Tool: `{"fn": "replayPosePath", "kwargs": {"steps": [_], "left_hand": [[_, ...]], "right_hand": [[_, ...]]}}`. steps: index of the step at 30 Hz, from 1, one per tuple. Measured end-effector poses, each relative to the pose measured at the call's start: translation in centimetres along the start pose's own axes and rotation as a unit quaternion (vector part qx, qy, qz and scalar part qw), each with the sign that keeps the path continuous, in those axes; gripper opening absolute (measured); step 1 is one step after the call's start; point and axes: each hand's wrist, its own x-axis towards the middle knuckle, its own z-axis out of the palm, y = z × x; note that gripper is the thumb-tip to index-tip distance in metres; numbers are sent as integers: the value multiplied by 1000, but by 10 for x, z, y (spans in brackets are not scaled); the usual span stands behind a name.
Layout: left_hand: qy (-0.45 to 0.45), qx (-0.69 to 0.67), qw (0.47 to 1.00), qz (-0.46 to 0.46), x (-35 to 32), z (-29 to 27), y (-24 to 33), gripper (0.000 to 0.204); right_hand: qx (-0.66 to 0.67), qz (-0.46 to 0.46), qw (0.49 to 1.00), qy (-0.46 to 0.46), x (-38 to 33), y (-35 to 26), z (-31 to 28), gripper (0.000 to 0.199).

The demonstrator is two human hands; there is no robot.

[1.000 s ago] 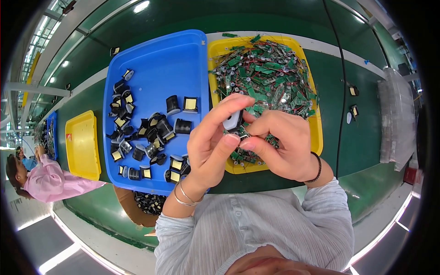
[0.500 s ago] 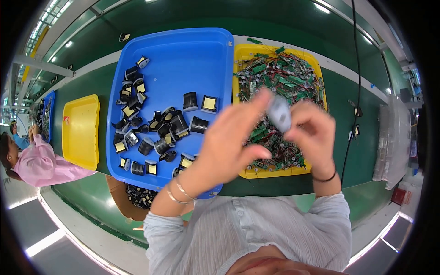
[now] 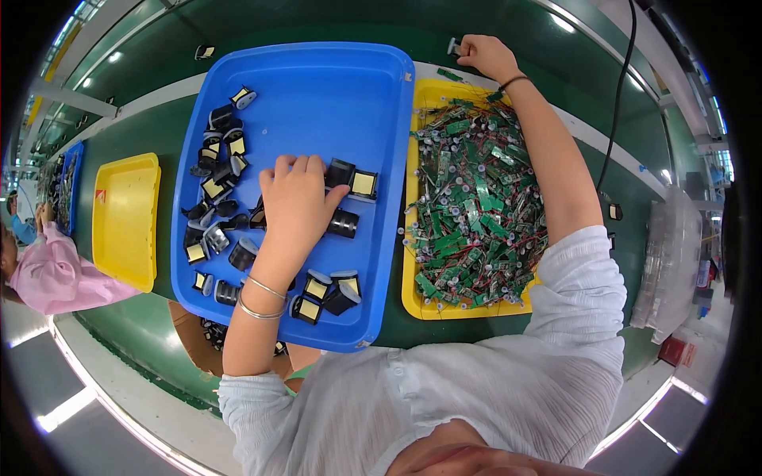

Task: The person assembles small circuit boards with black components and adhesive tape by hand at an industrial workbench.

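Observation:
My left hand [image 3: 298,198] is palm down over the middle of the blue tray [image 3: 333,87], fingers slightly bent and thumb held apart. Its fingertips are partly hidden among small black plastic housings with grey ends and pale yellow squares. Just right of the thumb lies one such housing [image 3: 364,184]; another dark housing [image 3: 343,223] lies nearer me. Far out past the yellow tray, my right hand [image 3: 488,57] pinches a small black-and-grey housing [image 3: 454,47] over the green belt.
A yellow tray [image 3: 409,282] heaped with green circuit boards and wires stands right of the blue tray. Another yellow tray [image 3: 127,222] stands at left, near a person in pink [image 3: 71,266]. Below is a cardboard box [image 3: 190,337]. A black cable [image 3: 619,103] hangs at right.
My hands were together over the circuit boards with a grey-ended housing. They have parted: the left moved left into the blue tray, the right reached far out with a housing to the belt.

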Motion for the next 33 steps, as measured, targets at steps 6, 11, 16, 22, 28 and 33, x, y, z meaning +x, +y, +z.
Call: {"fn": "replayPosePath", "kwargs": {"steps": [6, 11, 16, 22, 28, 33], "left_hand": [[12, -194, 980, -31, 8, 0, 6, 19], [-10, -307, 951, -47, 7, -6, 3, 19], [-126, -565, 804, -134, 5, -9, 8, 18], [-88, -716, 686, -97, -2, -26, 29, 20], [-27, -734, 677, -48, -12, -39, 80, 28], [75, -715, 695, 11, -19, -33, 101, 29]], "right_hand": [[202, -104, 974, -4, -59, 8, -70, 16], [194, -106, 973, -62, -136, -25, -103, 23], [148, -101, 984, -7, -155, -25, -87, 28], [258, -144, 948, 116, -170, -38, -100, 15], [581, -74, 808, 55, -222, -113, -121, 11], [602, -122, 789, 4, -245, -141, -118, 8]]}}
